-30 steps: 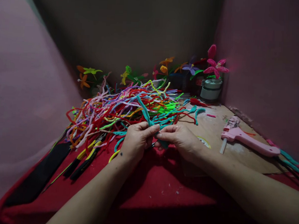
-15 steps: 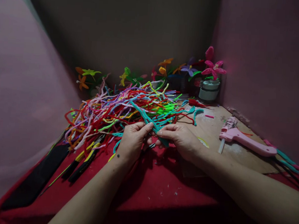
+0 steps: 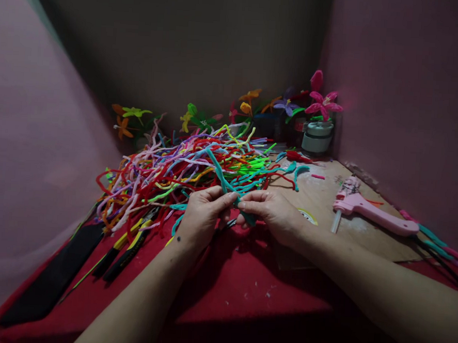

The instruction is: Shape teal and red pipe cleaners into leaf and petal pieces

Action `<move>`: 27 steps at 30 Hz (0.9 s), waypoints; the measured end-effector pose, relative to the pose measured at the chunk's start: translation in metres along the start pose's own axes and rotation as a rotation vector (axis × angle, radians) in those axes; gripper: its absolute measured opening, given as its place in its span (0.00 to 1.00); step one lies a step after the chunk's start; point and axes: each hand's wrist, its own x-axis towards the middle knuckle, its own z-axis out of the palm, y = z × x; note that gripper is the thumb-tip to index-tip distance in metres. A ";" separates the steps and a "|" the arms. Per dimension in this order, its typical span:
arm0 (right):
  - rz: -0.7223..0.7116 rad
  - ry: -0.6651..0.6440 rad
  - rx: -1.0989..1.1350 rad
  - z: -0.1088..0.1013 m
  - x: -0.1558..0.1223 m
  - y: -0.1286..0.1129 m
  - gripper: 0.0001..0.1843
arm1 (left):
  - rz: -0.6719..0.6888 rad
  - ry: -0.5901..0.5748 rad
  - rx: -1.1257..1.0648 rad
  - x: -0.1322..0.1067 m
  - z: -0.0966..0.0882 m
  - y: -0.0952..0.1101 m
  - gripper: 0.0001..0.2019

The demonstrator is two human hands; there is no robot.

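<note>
A teal pipe cleaner [image 3: 216, 166] is held between my two hands, one end sticking up and away to the left. My left hand [image 3: 205, 211] pinches it between thumb and fingers. Close beside, my right hand [image 3: 273, 210] grips the lower part, and a short teal end pokes out under its fingers. The fingers hide where the strands meet. Just beyond lies a tangled heap of coloured pipe cleaners [image 3: 154, 180], with red, pink, purple, yellow and green among them.
Yellow-and-black pliers [image 3: 125, 250] and a black pouch [image 3: 54, 274] lie left on the red cloth [image 3: 237, 291]. A pink glue gun [image 3: 377, 214] rests on a board [image 3: 321, 190] at right. Behind, several pipe-cleaner flowers stand, a pink one [image 3: 324, 102] above a pale jar [image 3: 317, 136].
The teal pipe cleaner's free end has swung slightly right and stands steeper, its strands closer together. Both hands keep their hold at nearly the same spot. The view has shifted slightly.
</note>
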 end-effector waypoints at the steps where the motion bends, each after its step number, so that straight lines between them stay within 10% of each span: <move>1: -0.007 0.005 -0.003 -0.001 0.000 0.000 0.06 | -0.009 -0.012 -0.002 0.000 0.000 0.000 0.13; 11: -0.007 0.046 0.049 -0.002 0.002 -0.003 0.04 | 0.162 -0.024 0.081 -0.003 -0.002 0.008 0.08; 22: 0.066 -0.102 0.048 -0.005 -0.001 -0.010 0.03 | 0.892 0.087 0.974 -0.002 -0.020 0.003 0.07; 27: 0.045 -0.136 -0.093 -0.005 -0.002 -0.010 0.04 | 0.950 -0.109 1.201 -0.012 -0.018 0.011 0.11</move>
